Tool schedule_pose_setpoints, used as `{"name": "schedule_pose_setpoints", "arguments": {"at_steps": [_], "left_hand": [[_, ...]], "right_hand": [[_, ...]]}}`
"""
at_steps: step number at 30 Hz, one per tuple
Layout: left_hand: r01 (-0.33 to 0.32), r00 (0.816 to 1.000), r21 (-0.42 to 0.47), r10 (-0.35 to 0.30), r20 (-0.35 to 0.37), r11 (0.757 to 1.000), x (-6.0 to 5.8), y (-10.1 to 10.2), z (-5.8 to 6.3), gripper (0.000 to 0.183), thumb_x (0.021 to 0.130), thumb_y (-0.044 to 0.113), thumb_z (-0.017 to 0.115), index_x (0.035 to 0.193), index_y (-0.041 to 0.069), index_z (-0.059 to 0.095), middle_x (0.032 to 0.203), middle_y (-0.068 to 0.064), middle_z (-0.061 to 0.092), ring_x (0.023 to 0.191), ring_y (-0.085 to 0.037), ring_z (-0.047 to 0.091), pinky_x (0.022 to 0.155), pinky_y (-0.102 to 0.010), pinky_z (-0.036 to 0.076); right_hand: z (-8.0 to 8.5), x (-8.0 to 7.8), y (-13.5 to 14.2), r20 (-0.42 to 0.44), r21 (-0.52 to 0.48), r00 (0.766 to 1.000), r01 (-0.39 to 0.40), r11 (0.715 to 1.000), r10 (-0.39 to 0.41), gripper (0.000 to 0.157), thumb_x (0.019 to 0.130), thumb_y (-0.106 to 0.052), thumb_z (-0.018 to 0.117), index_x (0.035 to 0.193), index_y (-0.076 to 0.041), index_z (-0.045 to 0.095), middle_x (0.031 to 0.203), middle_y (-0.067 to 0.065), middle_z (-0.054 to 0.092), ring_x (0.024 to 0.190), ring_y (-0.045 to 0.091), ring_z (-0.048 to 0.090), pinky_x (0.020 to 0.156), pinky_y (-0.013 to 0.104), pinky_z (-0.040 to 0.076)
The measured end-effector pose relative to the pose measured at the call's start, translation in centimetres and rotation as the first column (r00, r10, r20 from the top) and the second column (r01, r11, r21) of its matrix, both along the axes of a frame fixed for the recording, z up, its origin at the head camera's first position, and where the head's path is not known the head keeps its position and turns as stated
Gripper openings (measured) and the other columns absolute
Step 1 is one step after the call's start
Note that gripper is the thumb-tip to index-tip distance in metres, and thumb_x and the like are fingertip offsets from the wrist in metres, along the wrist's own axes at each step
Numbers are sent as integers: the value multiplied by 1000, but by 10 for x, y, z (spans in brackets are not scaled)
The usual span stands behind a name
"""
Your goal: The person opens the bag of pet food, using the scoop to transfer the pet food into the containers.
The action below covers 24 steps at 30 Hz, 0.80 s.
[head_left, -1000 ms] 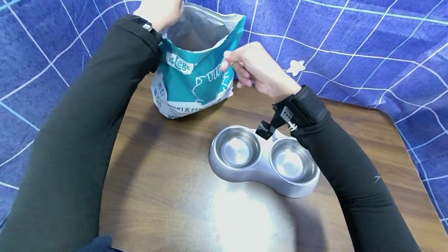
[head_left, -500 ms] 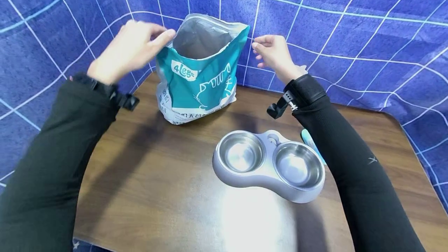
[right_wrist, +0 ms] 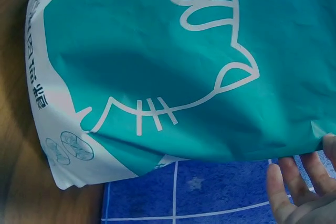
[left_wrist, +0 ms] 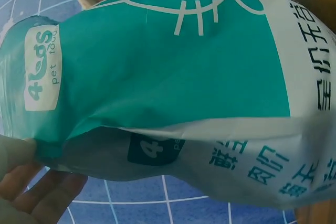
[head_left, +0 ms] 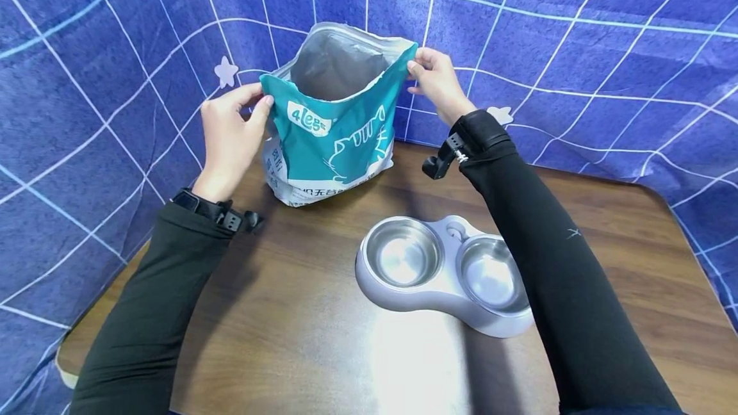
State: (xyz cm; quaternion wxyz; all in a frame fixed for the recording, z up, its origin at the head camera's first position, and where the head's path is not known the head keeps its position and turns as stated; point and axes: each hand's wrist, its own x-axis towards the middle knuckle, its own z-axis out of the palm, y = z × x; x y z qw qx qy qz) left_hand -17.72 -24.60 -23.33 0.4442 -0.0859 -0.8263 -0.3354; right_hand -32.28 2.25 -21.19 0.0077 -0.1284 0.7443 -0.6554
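Observation:
A teal and white pet food bag [head_left: 357, 139] stands upright at the back of the table, its silver-lined mouth wide open. My left hand [head_left: 230, 136] pinches the bag's upper left corner between thumb and fingers. At the upper right corner, my right hand [head_left: 439, 85] pinches the edge the same way. In the left wrist view the bag [left_wrist: 173, 72] fills most of the picture, with the left hand [left_wrist: 31, 187] at its corner. The right wrist view shows the bag's printed cat [right_wrist: 173, 108] and the right hand [right_wrist: 310, 187] at the lower right.
A pale double pet bowl [head_left: 426, 296] with two steel dishes sits on the wooden table [head_left: 277, 312], in front of the bag. My right forearm covers part of its right dish. A blue gridded cloth [head_left: 576, 56] hangs behind the table.
My left hand has come away from the bag's back left rim and round to its front left corner. The right hand has moved from the bag's front to its right corner.

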Motion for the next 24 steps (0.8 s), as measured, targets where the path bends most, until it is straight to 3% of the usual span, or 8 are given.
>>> {"name": "schedule_pose_setpoints", "arguments": {"at_steps": [5, 12, 19, 24], "left_hand": [[-12, 999, 38, 14, -43, 999, 1, 5, -2, 19, 85, -3, 64, 102, -3, 73, 90, -14, 72, 82, -22, 68, 69, -8, 43], [-6, 1000, 81, 9, -30, 997, 7, 11, -4, 18, 86, 0, 64, 102, -1, 74, 89, -12, 72, 73, 12, 56, 64, -4, 44], [41, 997, 105, -34, -74, 994, 11, 14, -13, 16, 84, -3, 66, 99, -3, 74, 88, -15, 72, 71, 13, 57, 64, -7, 46], [63, 990, 76, -53, -128, 995, 18, 18, -17, 12, 84, -2, 68, 94, -4, 74, 86, -15, 72, 67, 14, 54, 63, -6, 44]], "right_hand": [[-1, 1, 1, 17, -56, 1000, 1, 998, 0, 11, 99, -8, 50, 93, -9, 59, 90, 1, 62, 90, 17, 59, 88, 38, 49], [-5, 4, 10, 8, -59, 1000, -15, 998, 15, 12, 98, -8, 50, 90, -8, 59, 90, 2, 63, 94, 20, 60, 83, 34, 52], [-13, 9, 20, -16, -9, 1000, 2, 1000, -3, 12, 99, -10, 50, 89, -9, 58, 95, 2, 64, 101, 22, 60, 81, 32, 52], [-22, 13, 26, -47, -45, 999, -11, 999, 9, 12, 98, -7, 51, 90, -9, 60, 94, 2, 64, 99, 21, 61, 84, 36, 51]]}}
